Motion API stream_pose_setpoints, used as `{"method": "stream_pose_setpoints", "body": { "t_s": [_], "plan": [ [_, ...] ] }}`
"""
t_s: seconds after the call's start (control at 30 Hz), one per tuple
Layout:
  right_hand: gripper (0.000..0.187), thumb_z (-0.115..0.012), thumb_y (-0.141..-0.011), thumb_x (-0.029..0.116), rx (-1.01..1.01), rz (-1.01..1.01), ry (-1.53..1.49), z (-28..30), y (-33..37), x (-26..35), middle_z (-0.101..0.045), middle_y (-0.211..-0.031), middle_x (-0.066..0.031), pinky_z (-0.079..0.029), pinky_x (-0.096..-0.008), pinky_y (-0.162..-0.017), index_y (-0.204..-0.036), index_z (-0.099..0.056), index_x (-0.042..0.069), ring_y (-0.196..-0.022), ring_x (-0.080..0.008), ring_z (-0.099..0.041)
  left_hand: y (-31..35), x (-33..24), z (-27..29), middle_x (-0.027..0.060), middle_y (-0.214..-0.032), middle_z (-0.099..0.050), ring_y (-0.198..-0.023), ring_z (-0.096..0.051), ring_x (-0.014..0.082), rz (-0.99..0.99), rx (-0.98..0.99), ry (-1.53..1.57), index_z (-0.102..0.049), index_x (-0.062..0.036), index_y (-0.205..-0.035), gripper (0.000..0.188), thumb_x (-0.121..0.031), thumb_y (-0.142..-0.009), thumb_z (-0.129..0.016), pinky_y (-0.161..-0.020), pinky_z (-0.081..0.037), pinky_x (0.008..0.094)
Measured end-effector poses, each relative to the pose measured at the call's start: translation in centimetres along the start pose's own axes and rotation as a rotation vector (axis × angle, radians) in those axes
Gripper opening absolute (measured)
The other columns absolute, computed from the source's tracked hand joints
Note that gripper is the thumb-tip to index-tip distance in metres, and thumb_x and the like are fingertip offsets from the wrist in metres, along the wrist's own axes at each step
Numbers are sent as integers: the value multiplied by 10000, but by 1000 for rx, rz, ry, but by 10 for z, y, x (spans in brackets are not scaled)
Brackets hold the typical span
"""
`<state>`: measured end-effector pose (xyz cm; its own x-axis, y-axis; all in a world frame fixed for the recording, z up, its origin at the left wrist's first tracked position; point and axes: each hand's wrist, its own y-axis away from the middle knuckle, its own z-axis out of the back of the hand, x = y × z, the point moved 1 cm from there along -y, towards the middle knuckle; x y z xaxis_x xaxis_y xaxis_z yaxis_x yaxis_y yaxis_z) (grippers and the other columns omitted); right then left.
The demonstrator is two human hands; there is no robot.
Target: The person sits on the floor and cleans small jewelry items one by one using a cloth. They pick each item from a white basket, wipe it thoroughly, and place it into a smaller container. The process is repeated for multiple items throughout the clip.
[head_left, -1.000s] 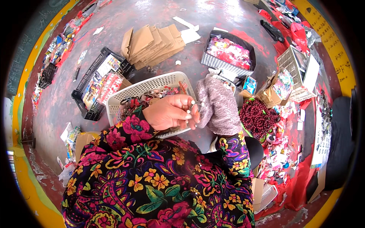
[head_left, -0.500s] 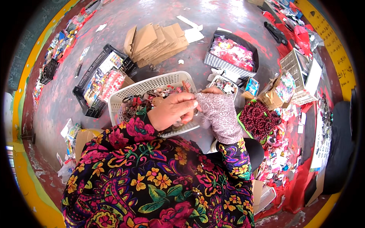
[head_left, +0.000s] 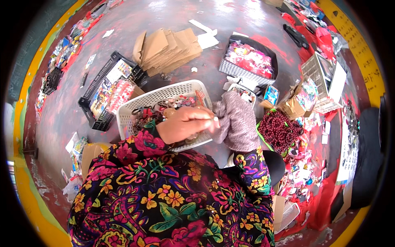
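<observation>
My left hand [head_left: 183, 124], bare, reaches over the white basket [head_left: 123, 108] with its fingers pressed together in a pinch. Its fingertips meet my right hand [head_left: 239, 123], which is covered in a greyish-mauve knitted glove. The gloved fingers curl in toward the left fingertips. Whatever lies between the two hands is too small or blurred to make out. Below the left hand, the perforated basket holds a tangle of small accessories [head_left: 138, 117] in red, pink, black and brown.
Beyond the basket lie flattened cardboard pieces [head_left: 166, 49] and a grey woven bin [head_left: 247, 76] of pink packets. A black crate [head_left: 96, 117] stands left. To the right are dark red beads [head_left: 279, 131], an open carton [head_left: 294, 105] and scattered small goods [head_left: 294, 175].
My right hand has turned, so its bare fingertip at the top no longer shows and the glove's back faces up. The left fingers have straightened and pressed together, slightly blurred.
</observation>
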<state>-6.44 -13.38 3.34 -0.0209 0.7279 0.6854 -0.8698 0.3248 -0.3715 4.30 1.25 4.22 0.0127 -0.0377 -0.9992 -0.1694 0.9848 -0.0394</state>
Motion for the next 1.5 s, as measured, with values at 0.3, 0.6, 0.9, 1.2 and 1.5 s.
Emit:
{"method": "stream_pose_setpoints", "body": {
  "t_s": [0.3,0.6,0.9,1.2,1.5],
  "plan": [
    [277,-603,-721,132,152,15,-178,0,-4,-10,-605,-906,-83,-488,-369,-708,-996,-599,100,-840,-263,-610,-1,23,14,74,-779,-542,-898,-542,277,-54,-23,825,-527,-21,-771,181,-150,-892,-488,-872,-380,425],
    [153,-587,-774,130,139,-42,-670,1,5,-6,-634,-897,-83,-465,-316,-758,-870,-662,37,-918,-203,-577,0,21,8,76,-841,-609,-830,-561,166,152,-29,448,-608,10,-851,295,-239,-935,-472,-775,-412,310],
    [149,-622,-792,136,449,-389,-1107,-17,12,-21,-631,-833,-81,-457,-253,-657,-847,-647,-1,-757,-134,-587,-3,12,8,11,-687,-576,-653,-539,83,304,-2,172,-586,-28,-718,377,-317,-941,-490,-628,-418,224],
    [197,-618,-810,177,490,-220,-869,-9,15,-21,-631,-850,-77,-457,-274,-651,-891,-649,1,-767,-142,-593,3,20,4,24,-658,-522,-662,-516,165,169,-137,804,-580,-36,-792,219,-204,-917,-519,-701,-418,308],
    [184,-631,-790,193,513,-119,-473,4,4,-4,-584,-828,-53,-450,-285,-644,-871,-593,32,-734,-188,-570,4,21,12,44,-629,-527,-641,-498,182,-59,-171,890,-552,-73,-707,226,-210,-886,-539,-758,-410,344]
  ]
}}
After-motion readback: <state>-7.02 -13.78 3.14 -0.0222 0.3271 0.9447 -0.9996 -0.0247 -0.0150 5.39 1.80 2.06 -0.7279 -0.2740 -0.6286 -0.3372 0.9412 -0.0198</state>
